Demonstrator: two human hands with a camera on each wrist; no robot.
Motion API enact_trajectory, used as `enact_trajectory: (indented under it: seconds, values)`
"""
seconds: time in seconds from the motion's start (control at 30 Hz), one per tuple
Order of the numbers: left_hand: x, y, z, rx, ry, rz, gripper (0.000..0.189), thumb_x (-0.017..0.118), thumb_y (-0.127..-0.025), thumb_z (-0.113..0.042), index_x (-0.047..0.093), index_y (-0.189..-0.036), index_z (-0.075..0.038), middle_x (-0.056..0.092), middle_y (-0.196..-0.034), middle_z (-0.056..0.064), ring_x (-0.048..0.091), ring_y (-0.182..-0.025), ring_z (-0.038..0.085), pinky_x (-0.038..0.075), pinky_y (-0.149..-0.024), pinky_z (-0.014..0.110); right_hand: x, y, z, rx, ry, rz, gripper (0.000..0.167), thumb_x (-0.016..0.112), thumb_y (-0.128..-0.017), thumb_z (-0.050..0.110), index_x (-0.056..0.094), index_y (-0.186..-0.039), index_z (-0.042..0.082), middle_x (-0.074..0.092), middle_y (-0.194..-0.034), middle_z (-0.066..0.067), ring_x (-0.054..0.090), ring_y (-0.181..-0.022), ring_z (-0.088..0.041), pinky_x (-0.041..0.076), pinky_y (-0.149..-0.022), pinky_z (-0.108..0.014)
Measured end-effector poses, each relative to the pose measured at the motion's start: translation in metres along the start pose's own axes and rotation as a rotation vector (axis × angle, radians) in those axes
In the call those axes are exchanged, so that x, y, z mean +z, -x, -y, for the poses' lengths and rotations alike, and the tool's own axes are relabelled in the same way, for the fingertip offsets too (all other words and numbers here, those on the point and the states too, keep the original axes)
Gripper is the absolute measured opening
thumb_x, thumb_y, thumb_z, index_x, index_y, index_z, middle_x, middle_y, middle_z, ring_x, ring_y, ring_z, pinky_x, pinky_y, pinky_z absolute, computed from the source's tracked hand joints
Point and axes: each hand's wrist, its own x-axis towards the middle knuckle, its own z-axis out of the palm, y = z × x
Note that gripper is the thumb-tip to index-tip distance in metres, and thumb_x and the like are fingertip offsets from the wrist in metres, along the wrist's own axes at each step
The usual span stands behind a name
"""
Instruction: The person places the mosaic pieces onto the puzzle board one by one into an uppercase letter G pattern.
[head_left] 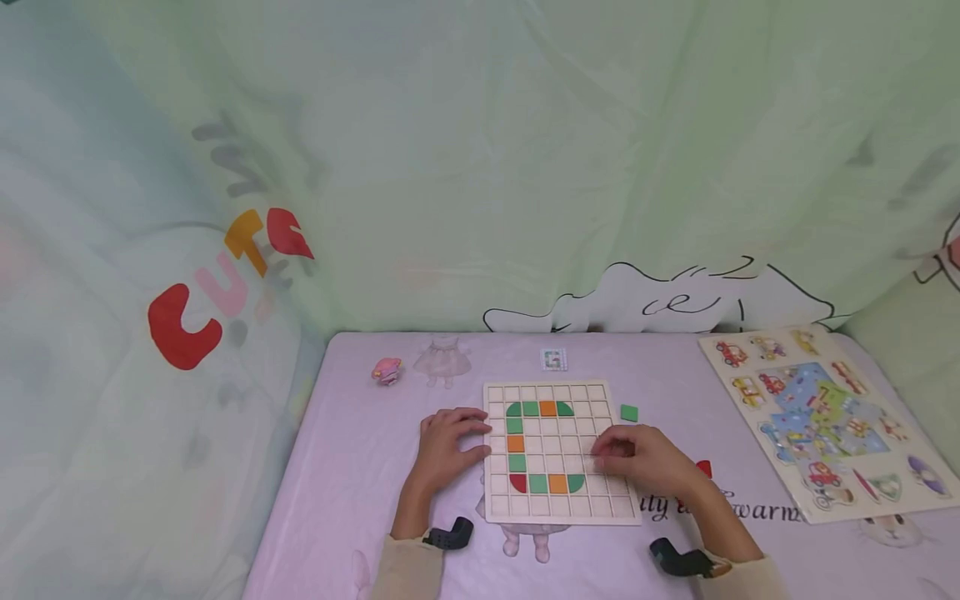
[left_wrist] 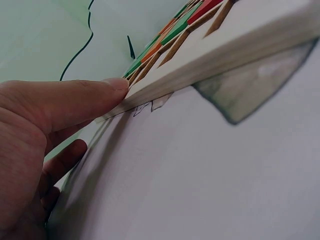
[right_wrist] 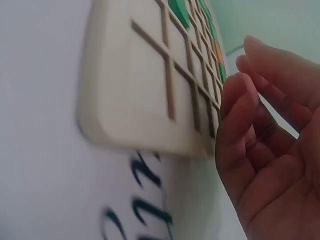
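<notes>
A square wooden grid board (head_left: 551, 510) lies on the table. Coloured tiles in it form a C-like outline: green, orange and one red tile (head_left: 518, 483). My left hand (head_left: 446, 448) is at the board's left edge, fingers loosely bent, its thumb (left_wrist: 75, 100) touching the rim in the left wrist view. Over the right side of the board hovers my right hand (head_left: 645, 458), fingers bent. In the right wrist view its fingertips (right_wrist: 239, 90) stand apart, with no tile visible between them. A loose green tile (head_left: 629, 413) lies just beyond the board's upper right edge.
A small patterned card (head_left: 554, 360) lies behind the board. Farther left stands a pink figurine (head_left: 387, 371). On the right is a large picture puzzle board (head_left: 757, 417) with vehicle pieces. Curtains with printed letters border the table (head_left: 337, 500).
</notes>
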Motion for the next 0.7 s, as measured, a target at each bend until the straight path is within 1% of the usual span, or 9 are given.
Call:
enact_trajectory:
  seconds: [0.1,0.23,0.3,0.4,0.5,0.6,0.7]
  values:
    - [0.000,-0.001,-0.001,0.006,-0.004,-0.005,0.026,0.079,-0.086,-0.031,0.078,-0.112,-0.025,0.068,-0.130,-0.008,0.055,-0.121,0.021,0.031,-0.102,0.053,-0.013,0.003,-0.007,0.044,0.056,-0.064,0.010,0.076,-0.091,0.025,0.074,-0.100,0.020,0.067,-0.093,0.002,0.056,-0.085,-0.017,0.048,-0.072,-0.023]
    - [0.001,-0.001,-0.001,0.011,-0.015,-0.013,0.026,0.079,-0.086,-0.030,0.078,-0.112,-0.025,0.068,-0.130,-0.009,0.055,-0.121,0.021,0.031,-0.101,0.053,-0.033,0.010,-0.020,0.044,0.133,-0.115,0.011,0.075,-0.092,0.025,0.075,-0.102,0.020,0.069,-0.097,0.003,0.057,-0.088,-0.017,0.049,-0.074,-0.024]
    - [0.001,-0.001,-0.001,0.012,-0.015,-0.015,0.025,0.079,-0.086,-0.030,0.078,-0.111,-0.024,0.068,-0.130,-0.008,0.055,-0.120,0.021,0.031,-0.101,0.053,-0.042,0.014,-0.026,0.052,0.151,-0.119,0.012,0.075,-0.092,0.025,0.075,-0.102,0.019,0.071,-0.099,0.001,0.058,-0.090,-0.018,0.051,-0.074,-0.025]
    - [0.001,-0.001,-0.001,0.000,-0.006,-0.002,0.026,0.079,-0.087,-0.031,0.078,-0.112,-0.025,0.068,-0.130,-0.008,0.055,-0.121,0.021,0.031,-0.103,0.053,-0.054,0.020,-0.036,0.075,0.163,-0.105,0.016,0.075,-0.092,0.027,0.075,-0.104,0.017,0.072,-0.104,-0.002,0.059,-0.091,-0.019,0.053,-0.070,-0.026]
    - [0.001,0.000,0.000,-0.014,0.002,0.010,0.026,0.079,-0.087,-0.031,0.078,-0.112,-0.025,0.067,-0.131,-0.009,0.054,-0.122,0.021,0.030,-0.105,0.053,-0.060,0.023,-0.044,0.102,0.171,-0.105,0.018,0.076,-0.091,0.028,0.075,-0.105,0.016,0.072,-0.105,-0.004,0.059,-0.089,-0.019,0.053,-0.067,-0.027]
    - [0.001,0.000,0.000,-0.010,0.000,0.002,0.026,0.079,-0.087,-0.032,0.078,-0.112,-0.025,0.067,-0.131,-0.009,0.055,-0.122,0.020,0.030,-0.103,0.053,-0.061,0.021,-0.051,0.090,0.196,-0.125,0.017,0.076,-0.091,0.027,0.075,-0.105,0.016,0.072,-0.102,-0.002,0.059,-0.088,-0.019,0.051,-0.068,-0.026]
    - [0.001,0.000,0.000,0.009,-0.009,-0.015,0.025,0.080,-0.086,-0.031,0.078,-0.110,-0.026,0.068,-0.130,-0.010,0.055,-0.120,0.019,0.031,-0.101,0.052,-0.058,0.015,-0.054,0.073,0.212,-0.157,0.018,0.077,-0.091,0.028,0.075,-0.105,0.017,0.071,-0.099,0.000,0.058,-0.088,-0.019,0.050,-0.069,-0.026]
